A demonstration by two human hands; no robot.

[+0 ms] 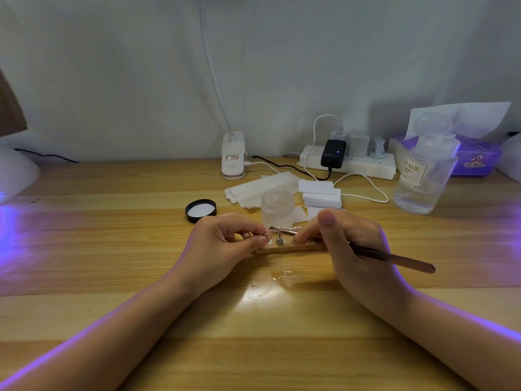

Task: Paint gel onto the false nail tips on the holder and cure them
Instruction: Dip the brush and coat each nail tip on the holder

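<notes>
A small wooden nail-tip holder (284, 249) lies mid-table with metal stands (279, 240) on it. My left hand (225, 244) pinches one small stand with a nail tip at the holder's left end. My right hand (349, 244) grips a brown gel brush (394, 259), its front end reaching left over the stands toward my left fingertips. Just behind the holder is an open frosted gel jar (277, 208); its black lid (201, 210) lies to the left. The nail tips themselves are mostly hidden by my fingers.
A white curing lamp (14, 173) glows purple at the far left edge. Behind the jar lie white wipes (259, 189) and white foam blocks (321, 193). A clip lamp base (233, 156), power strip (349, 162), clear liquid bottle (423, 170) and purple tissue box (476, 156) line the back.
</notes>
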